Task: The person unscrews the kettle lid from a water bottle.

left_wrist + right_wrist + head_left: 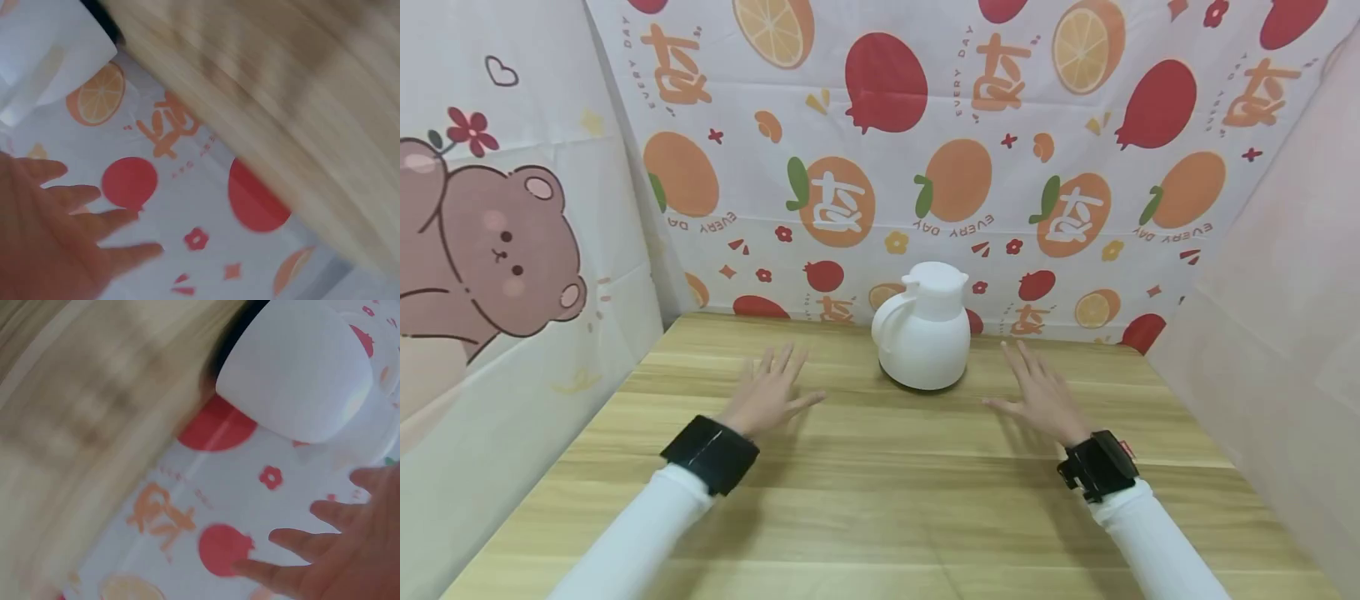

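A white lidded jug point(928, 346) with a dark base stands upright toward the back of the wooden table, its handle turned to the left. To its left my left hand point(767, 398) is held over the tabletop, fingers spread and straight, apart from the jug. On the other side my right hand point(1041, 400) is spread in the same way, thumb pointing toward the jug. Both hands hold nothing. Part of the jug point(44, 56) shows in the left wrist view, upper left. In the right wrist view the jug body point(300, 369) appears beyond my fingers.
Behind the wooden table point(880, 500) hangs a fruit-printed cloth point(887, 192), close to the jug's back. A bear-printed cloth point(512, 250) closes off the left side, and a pale plain cloth point(1277, 292) the right. Black bands sit on both wrists.
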A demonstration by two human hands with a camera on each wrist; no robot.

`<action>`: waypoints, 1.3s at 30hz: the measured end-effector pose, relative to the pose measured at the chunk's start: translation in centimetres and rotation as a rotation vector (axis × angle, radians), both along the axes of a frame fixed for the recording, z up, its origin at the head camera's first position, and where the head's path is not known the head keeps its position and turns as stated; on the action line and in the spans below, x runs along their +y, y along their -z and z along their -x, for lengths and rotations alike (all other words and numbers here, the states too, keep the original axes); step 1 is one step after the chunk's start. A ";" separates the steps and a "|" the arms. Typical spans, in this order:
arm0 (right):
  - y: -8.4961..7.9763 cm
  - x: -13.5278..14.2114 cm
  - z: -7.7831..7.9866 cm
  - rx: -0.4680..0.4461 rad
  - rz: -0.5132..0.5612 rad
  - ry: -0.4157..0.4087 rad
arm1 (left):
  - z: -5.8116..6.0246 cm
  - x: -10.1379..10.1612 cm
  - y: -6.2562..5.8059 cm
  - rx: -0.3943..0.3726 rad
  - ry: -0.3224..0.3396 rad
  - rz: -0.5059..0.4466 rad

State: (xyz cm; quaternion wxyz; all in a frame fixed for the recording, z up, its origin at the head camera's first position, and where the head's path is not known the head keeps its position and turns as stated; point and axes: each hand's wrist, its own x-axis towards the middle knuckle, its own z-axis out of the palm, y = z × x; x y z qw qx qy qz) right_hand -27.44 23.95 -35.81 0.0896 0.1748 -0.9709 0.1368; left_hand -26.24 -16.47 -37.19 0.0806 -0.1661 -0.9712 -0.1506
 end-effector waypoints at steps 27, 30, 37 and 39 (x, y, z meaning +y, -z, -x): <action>3.4 -5.4 10.3 -0.247 0.701 0.061 | 10.2 11.0 -0.6 0.010 0.117 -0.718; 3.7 -5.8 10.5 -0.213 0.728 0.013 | 10.0 11.2 -0.6 0.007 0.113 -0.695; 4.1 -6.4 10.9 -0.190 0.773 -0.001 | 9.8 11.2 -0.5 -0.007 0.095 -0.695; 4.1 -6.4 10.9 -0.193 0.779 -0.003 | 9.9 11.2 -0.6 -0.009 0.090 -0.695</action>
